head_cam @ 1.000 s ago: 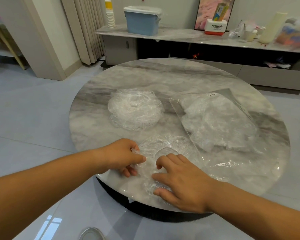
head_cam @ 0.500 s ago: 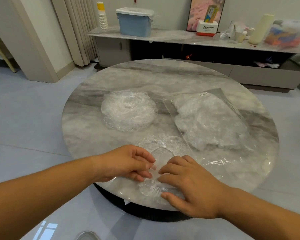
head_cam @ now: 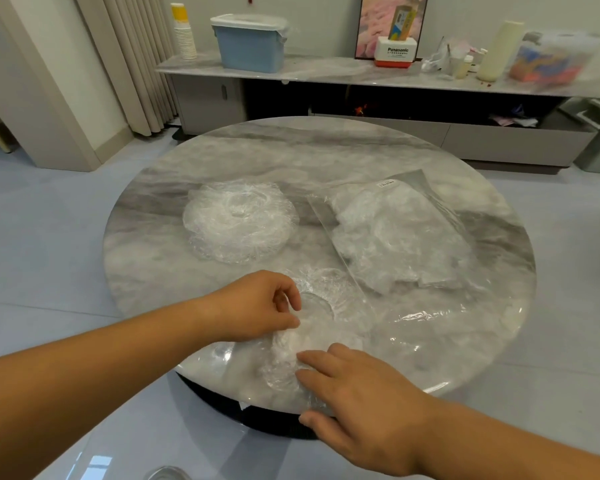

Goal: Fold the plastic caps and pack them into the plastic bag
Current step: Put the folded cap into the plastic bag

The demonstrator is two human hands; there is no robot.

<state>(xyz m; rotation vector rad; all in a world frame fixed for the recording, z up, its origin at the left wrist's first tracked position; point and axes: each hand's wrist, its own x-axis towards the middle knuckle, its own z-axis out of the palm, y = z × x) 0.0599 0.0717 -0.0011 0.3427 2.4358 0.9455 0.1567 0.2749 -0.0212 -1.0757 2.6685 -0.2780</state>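
A clear crinkled plastic cap point(head_cam: 321, 317) lies flat near the front edge of the round marble table point(head_cam: 326, 157). My left hand point(head_cam: 257, 306) pinches its left rim between thumb and fingers. My right hand point(head_cam: 357, 400) lies at the cap's near edge with straight fingers pressing the plastic down. A pile of more clear caps point(head_cam: 239, 221) sits at the table's left centre. The clear plastic bag point(head_cam: 399, 233), holding folded caps, lies on the right with its open end toward me.
Behind the table runs a low marble-topped cabinet point(head_cam: 326, 72) with a blue lidded box point(head_cam: 250, 43), stacked paper cups point(head_cam: 184, 32), a white Panasonic box point(head_cam: 395, 55) and bottles. Curtains point(head_cam: 132, 60) hang at the back left. Grey tiled floor surrounds the table.
My left hand has lifted slightly and moved up along the cap's left rim. My right hand has slid back toward the table's near edge, away from the left hand.
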